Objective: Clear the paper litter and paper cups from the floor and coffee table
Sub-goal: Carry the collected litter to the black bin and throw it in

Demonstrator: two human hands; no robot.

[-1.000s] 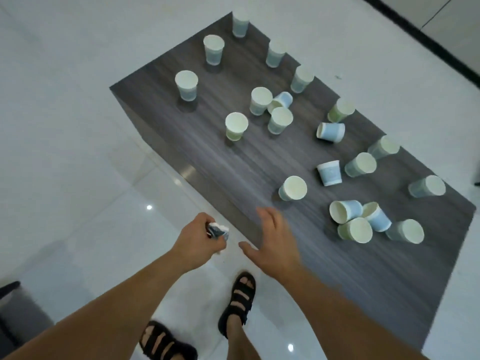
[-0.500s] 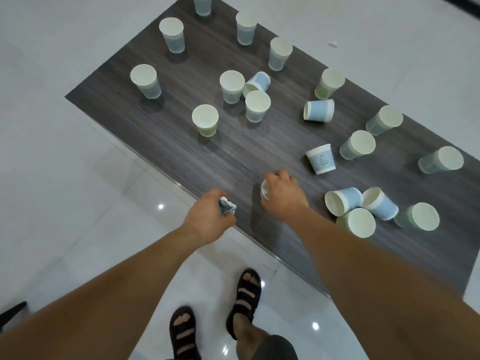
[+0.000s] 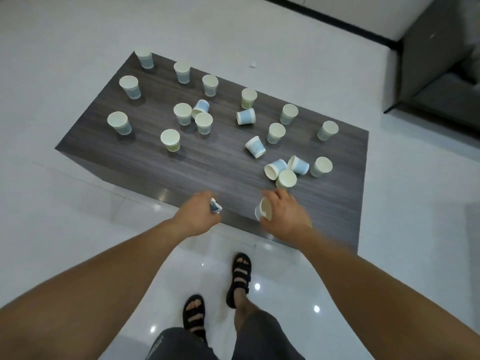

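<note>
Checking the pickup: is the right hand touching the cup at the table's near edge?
Touching. Head view shows the right hand gripping the cup.

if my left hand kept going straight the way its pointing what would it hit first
Most likely the tipped blue cup in the cluster near the front edge of the coffee table. The left hand, gripping crumpled paper, points forward and rightward across bare tabletop. Depth is unclear.

Left hand (image 3: 197,216): bare forearm extended forward, fingers curled tight around a crumpled paper scrap (image 3: 215,206). Right hand (image 3: 284,216): bare forearm extended forward, fingers and thumb wrapped round a paper cup (image 3: 265,212), knuckles up.
</note>
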